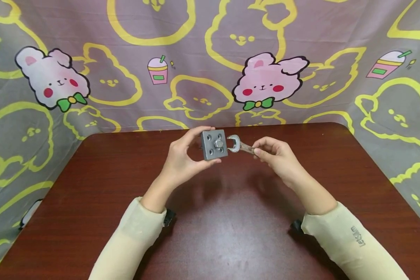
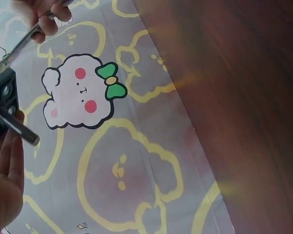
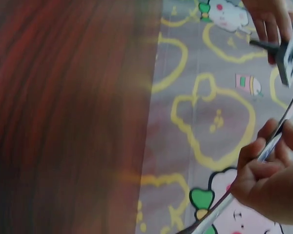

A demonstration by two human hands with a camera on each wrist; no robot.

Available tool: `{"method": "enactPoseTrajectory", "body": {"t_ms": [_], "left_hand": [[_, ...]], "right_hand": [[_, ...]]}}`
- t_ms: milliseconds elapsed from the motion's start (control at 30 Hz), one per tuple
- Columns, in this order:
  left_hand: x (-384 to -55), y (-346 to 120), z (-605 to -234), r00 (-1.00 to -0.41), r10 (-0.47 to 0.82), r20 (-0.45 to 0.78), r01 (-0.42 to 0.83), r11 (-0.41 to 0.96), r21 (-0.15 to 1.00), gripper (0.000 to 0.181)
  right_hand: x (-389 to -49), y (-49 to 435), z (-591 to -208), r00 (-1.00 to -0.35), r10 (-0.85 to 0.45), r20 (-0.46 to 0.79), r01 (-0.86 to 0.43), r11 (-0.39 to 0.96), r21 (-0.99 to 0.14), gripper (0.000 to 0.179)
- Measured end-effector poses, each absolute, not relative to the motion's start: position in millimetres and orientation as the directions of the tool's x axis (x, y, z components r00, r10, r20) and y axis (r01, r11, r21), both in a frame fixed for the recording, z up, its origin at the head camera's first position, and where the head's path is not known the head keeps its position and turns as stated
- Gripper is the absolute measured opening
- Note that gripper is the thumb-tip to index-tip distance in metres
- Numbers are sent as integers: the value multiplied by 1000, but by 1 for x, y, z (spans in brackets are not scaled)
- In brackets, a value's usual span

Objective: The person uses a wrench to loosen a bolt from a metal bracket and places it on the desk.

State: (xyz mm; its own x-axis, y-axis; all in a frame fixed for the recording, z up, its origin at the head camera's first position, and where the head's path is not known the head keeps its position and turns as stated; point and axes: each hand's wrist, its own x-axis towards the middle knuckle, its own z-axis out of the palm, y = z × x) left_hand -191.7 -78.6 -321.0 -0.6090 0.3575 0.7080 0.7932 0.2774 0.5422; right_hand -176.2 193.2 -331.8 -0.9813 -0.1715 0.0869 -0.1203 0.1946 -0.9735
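My left hand [image 1: 179,160] grips a grey square metal plate [image 1: 206,146] by its top and bottom edges, thumb below and fingers above. Several round holes mark the plate's face around a bolt [image 1: 218,144] whose hex head points toward the wrench. The bolt's threaded shank [image 2: 23,131] sticks out of the plate's back in the left wrist view. Between thumb and fingers, my right hand [image 1: 279,157] pinches a metal wrench [image 1: 245,147]. Its open-end jaw stands just right of the plate, level with the bolt head. The wrench's other end extends past the hand in the right wrist view.
Both hands are raised over a dark red-brown wooden table [image 1: 224,233]. A patterned cloth [image 1: 203,46] with cartoon figures hangs behind the table and along both sides. A small whitish object [image 1: 30,214] shows past the table's left edge.
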Motion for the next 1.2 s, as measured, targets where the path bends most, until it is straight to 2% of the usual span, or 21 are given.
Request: {"method": "enactPoseTrajectory", "body": {"t_ms": [100, 233, 500, 667, 933, 1200], "left_hand": [[-193, -75, -321, -595, 310, 741, 801, 302, 517, 75], [-194, -73, -321, -584, 284, 760, 803, 335, 493, 75], [-195, -73, -322, -575, 280, 769, 810, 327, 487, 75], [-195, -73, -323, -559, 288, 777, 821, 320, 473, 75], [-193, -77, -319, -564, 345, 750, 825, 285, 489, 75], [-192, -88, -311, -613, 514, 599, 782, 286, 555, 75]], "right_hand": [[-175, 186, -333, -990, -136, 33, -55, 160, -986, 12], [-174, 180, -333, -994, -111, 24, -39, 136, -990, 10], [-179, 170, -335, -989, -122, 78, -95, 140, -986, 5], [-181, 164, -334, -987, -112, 115, -132, 158, -979, 10], [-184, 161, -333, -984, -158, 87, -117, 196, -973, 15], [-195, 173, -334, -949, -283, 142, -225, 289, -931, 10]]}}
